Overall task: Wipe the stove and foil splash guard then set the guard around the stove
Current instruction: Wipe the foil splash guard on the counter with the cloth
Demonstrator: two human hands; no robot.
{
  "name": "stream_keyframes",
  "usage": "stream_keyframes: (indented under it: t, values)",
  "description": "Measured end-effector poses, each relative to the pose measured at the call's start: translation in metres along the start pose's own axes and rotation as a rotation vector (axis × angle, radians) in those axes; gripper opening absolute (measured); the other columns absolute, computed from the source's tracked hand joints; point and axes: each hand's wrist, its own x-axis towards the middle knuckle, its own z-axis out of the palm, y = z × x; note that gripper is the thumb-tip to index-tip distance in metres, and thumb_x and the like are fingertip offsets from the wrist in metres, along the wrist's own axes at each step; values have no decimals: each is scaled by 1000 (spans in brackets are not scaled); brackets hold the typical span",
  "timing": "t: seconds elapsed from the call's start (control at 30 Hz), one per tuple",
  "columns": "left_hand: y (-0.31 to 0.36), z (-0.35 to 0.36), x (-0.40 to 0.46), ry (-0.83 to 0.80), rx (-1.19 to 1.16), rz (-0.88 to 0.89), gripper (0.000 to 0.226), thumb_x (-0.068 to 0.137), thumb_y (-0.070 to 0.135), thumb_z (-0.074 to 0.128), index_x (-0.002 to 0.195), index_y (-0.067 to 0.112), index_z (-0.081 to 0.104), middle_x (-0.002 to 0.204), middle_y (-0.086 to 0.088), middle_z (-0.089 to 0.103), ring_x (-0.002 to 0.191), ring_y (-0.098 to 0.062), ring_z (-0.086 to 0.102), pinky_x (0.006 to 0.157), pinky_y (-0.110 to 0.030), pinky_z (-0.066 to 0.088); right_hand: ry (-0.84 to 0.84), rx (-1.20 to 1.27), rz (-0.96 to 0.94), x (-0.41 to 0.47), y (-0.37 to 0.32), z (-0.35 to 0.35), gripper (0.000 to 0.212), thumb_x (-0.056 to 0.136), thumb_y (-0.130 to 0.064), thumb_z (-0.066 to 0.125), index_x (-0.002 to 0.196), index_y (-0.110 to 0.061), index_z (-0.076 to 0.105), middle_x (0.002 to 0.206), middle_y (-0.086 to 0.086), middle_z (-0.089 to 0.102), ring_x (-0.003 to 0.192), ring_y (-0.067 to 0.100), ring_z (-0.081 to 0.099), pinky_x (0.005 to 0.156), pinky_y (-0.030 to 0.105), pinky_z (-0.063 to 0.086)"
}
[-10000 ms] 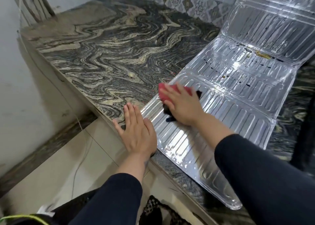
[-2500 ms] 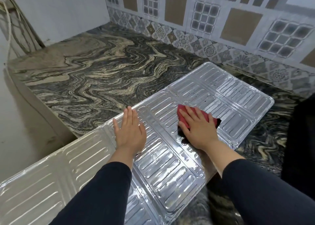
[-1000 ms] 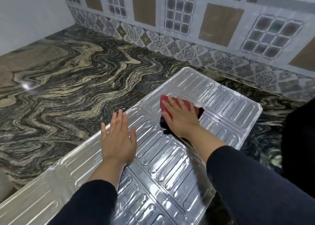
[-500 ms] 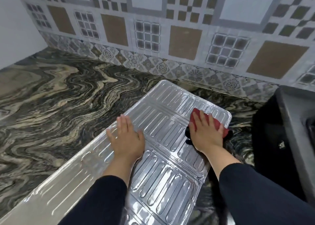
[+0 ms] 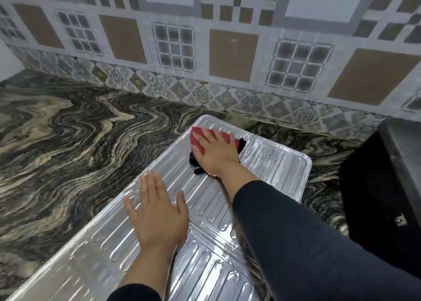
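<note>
The ribbed foil splash guard (image 5: 280, 164) lies flat and unfolded on the swirled marble counter, running from the lower left to the middle. My left hand (image 5: 157, 212) rests flat on a middle panel with straight fingers. My right hand (image 5: 216, 152) presses a red and black cloth (image 5: 197, 135) flat onto the far panel, near its far left corner. A few dark specks show on the far panel to the right of the cloth. The black stove (image 5: 391, 186) stands at the right edge, only partly in view.
The marble counter (image 5: 68, 145) spreads wide to the left of the guard. A patterned tiled wall (image 5: 227, 50) rises behind it. The near end of the guard runs out of view at the bottom left.
My right hand has slid the cloth from the far panel's right side to its far left corner. My left hand stays flat on the guard. The view has tilted up toward the wall.
</note>
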Motion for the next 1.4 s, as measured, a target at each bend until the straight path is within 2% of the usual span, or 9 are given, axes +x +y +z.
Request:
stream_keyframes:
  t: [0.2,0.37,0.67,0.87,0.97,1.03,1.2,1.3,1.4]
  values:
    - [3,0,0,-9,15,-18,72,94,51,12,153,13,1,162,0,-7,148,-13,-10,117,-54,-1,23,0,376,-48,95,-10,57,96,-52,8,151,-35,1,161,-10,-9,148,21,-11,114,60,-8]
    - [5,-2,1,-37,-24,-12,72,94,49,17,153,11,3,162,-1,-3,149,-14,-7,116,-58,0,19,11,468,-115,93,-4,57,97,-51,7,151,-34,-1,161,-10,-10,147,23,-14,114,59,-10]
    - [3,-8,0,-100,-22,22,73,93,47,17,152,8,2,162,-5,-4,149,-18,-7,115,-62,-3,34,13,157,-220,-31,32,54,98,-49,7,151,-37,1,161,-11,-5,147,23,-11,115,56,-10]
    - [-13,-29,3,-203,-209,129,71,98,51,18,152,9,1,162,-4,-7,148,-18,-12,115,-59,-11,32,-7,86,-239,-34,37,54,98,-51,8,150,-39,2,161,-10,-2,148,23,-6,115,56,-5]
    - [-43,-50,-20,-121,-119,216,69,98,50,23,153,12,3,162,-3,-4,149,-18,-10,113,-61,-11,29,-6,85,-232,-31,36,53,98,-50,9,150,-39,4,161,-10,-1,148,23,-5,115,56,-5]
    - [-65,-65,-51,-155,12,197,80,95,59,25,152,11,-4,162,-4,-9,149,-19,-11,112,-63,-10,22,-19,85,-230,-30,35,54,98,-50,8,150,-39,3,161,-9,-2,148,23,-4,116,56,-4]
    - [-109,-73,-124,-459,166,49,116,70,89,22,149,14,-19,156,-3,-29,145,-20,-23,112,-68,-1,-3,-13,78,-230,-29,33,55,98,-50,8,151,-36,3,161,-8,-4,148,22,-4,116,56,-2]
    - [-115,-65,-134,-504,115,28,120,67,91,22,146,16,-27,150,0,-39,142,-19,-32,110,-71,-1,-11,5,49,-241,-37,32,57,97,-52,8,151,-35,4,161,-9,-2,148,21,-4,117,53,-2]
    - [-112,-63,-134,-492,125,19,118,68,91,22,146,16,-27,150,0,-40,142,-19,-32,108,-71,-3,-26,8,-132,-276,-70,41,60,95,-59,9,151,-36,4,160,-12,-2,148,18,-7,118,50,-5]
